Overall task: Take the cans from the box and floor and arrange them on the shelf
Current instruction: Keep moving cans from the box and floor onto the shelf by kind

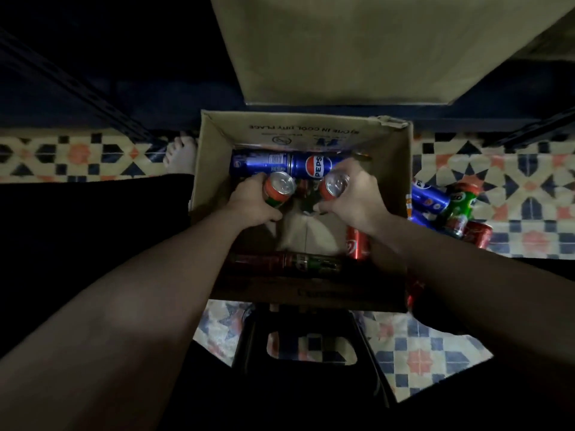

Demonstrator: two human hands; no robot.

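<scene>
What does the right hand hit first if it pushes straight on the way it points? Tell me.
Probably the blue Pepsi can lying along the box's far wall. The right hand, gripping an orange can, points that way; depth is unclear.

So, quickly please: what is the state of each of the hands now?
Left hand: closed around an orange can, over the cardboard box.
Right hand: closed around another orange can, over the same box.
</scene>
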